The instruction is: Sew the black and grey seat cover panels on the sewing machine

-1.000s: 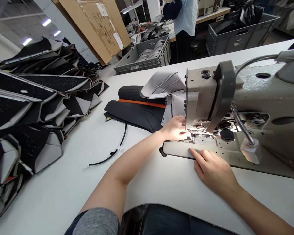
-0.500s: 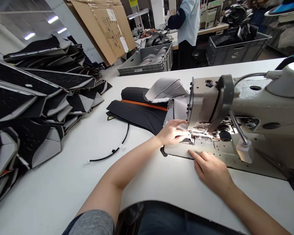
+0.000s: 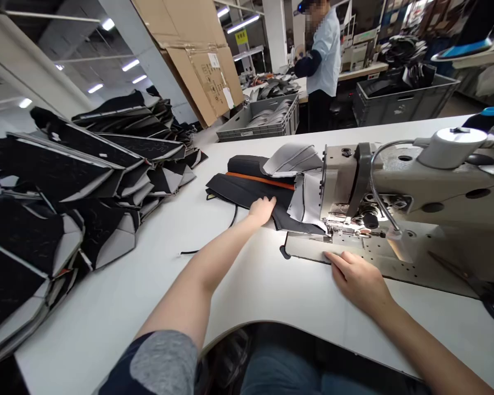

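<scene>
Left hand: your left hand (image 3: 262, 209) grips the black fabric panel (image 3: 247, 192), left of the sewing machine (image 3: 411, 186)
Right hand: your right hand (image 3: 359, 280) lies open, flat on the tabletop (image 3: 148, 274) at the machine's front edge

Black fabric panel (image 3: 247, 192) with orange stripe (image 3: 259, 180)
</scene>
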The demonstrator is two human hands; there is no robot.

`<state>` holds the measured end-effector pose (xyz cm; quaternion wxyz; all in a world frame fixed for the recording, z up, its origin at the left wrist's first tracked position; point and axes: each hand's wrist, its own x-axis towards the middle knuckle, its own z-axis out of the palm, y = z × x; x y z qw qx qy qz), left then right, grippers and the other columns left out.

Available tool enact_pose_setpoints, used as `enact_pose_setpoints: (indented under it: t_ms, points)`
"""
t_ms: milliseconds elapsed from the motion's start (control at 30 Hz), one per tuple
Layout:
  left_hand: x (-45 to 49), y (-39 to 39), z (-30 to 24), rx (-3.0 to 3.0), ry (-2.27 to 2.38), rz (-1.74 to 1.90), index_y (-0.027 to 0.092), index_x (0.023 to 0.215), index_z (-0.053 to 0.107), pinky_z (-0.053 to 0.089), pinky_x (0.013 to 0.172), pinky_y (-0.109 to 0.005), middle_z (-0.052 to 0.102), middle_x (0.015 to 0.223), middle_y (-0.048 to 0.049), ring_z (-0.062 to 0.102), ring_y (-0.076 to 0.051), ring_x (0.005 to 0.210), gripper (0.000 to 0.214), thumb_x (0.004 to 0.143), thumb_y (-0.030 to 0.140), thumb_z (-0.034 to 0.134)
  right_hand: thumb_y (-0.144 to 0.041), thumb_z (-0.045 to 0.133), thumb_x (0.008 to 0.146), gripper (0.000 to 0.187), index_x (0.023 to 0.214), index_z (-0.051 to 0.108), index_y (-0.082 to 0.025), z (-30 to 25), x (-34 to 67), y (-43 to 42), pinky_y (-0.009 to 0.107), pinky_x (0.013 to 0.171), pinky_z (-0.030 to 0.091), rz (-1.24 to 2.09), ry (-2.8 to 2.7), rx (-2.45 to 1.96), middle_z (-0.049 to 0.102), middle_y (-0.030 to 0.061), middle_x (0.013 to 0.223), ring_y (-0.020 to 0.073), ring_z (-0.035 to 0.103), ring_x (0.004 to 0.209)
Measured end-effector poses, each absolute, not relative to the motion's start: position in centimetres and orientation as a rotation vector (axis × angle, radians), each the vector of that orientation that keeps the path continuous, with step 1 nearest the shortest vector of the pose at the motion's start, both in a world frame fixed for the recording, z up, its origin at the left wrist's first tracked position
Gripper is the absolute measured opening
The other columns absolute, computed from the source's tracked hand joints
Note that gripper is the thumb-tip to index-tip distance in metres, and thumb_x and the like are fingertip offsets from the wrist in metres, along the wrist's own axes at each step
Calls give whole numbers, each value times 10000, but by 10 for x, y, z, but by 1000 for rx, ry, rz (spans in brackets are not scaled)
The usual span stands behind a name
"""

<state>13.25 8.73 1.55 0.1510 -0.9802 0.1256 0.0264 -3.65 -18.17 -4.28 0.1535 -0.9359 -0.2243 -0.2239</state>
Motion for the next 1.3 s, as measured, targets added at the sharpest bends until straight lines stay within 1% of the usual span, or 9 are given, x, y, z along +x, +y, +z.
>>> enact_pose_setpoints:
  t_ms: [200,367,533,633,733,867,967,1067,1300]
  points:
    - [86,70,36,-2808,212,214,127,1337,428,516,810,-396,612,1069,-118,616,-216,937,416,947,260,480,-230,342,930,341,1046,661,-194,-37,-41,-185,264,511,367,-633,-619,-2613,593,23,733,148,555,655]
    - [-50,95,52,-2801,370,458,30,1271,534,527,734,-385,650,937,-205,637,-289,869,450,842,166,547,-242,441,829,531,1357,447,-185,-34,-45,-179,376,863,478,-550,-709,-2480,533,103,1288,262,525,1117]
    - [-133,149,53,-2960,476,507,245,1422,379,447,965,-459,445,1376,-156,453,-346,1231,715,805,533,595,-69,378,568,786,1317,522,-261,-41,-41,-150,406,962,448,-203,-1018,-2397,517,18,1340,236,508,1180]
    - [-108,184,52,-2905,152,135,290,1438,344,271,1061,-595,319,1481,-134,300,-393,1342,596,887,430,524,-76,354,640,720,1304,539,-287,-44,-38,-120,381,898,498,24,-991,-2232,615,6,1207,223,570,1092]
    - [-47,205,44,-2903,270,-192,339,1456,282,87,1122,-596,158,1553,-59,90,-383,1414,610,900,451,506,-236,383,845,539,1380,448,-250,-45,-40,-91,408,812,535,72,-783,-2164,642,61,1135,271,602,1022]
    - [35,213,17,-3148,146,102,310,1482,208,150,1126,-554,79,1566,-44,54,-357,1424,599,940,527,343,-393,449,923,694,1502,117,-201,-34,-46,-76,499,915,469,-373,-473,-2173,416,154,1399,332,446,1238]
    - [67,209,-1,-3236,141,251,314,1476,217,148,1130,-544,109,1561,-37,93,-310,1430,587,945,562,244,-252,452,929,577,1470,253,-289,-13,-42,-76,496,1016,377,-691,-853,-2177,343,95,1460,307,356,1312]
    - [71,206,-6,-3253,256,216,295,1472,235,99,1139,-540,129,1558,-30,88,-270,1435,570,951,527,246,-231,429,926,496,1413,381,-306,-2,-28,-62,479,1046,344,-635,-1451,-2206,373,61,1453,283,374,1307]
    - [64,284,-3,-3222,257,62,214,1466,284,73,1170,-435,183,1545,-86,70,-241,1439,659,928,595,264,-349,270,928,538,1448,326,-221,-58,17,-6,615,936,392,-556,-1479,-2379,421,81,1422,386,280,1338]
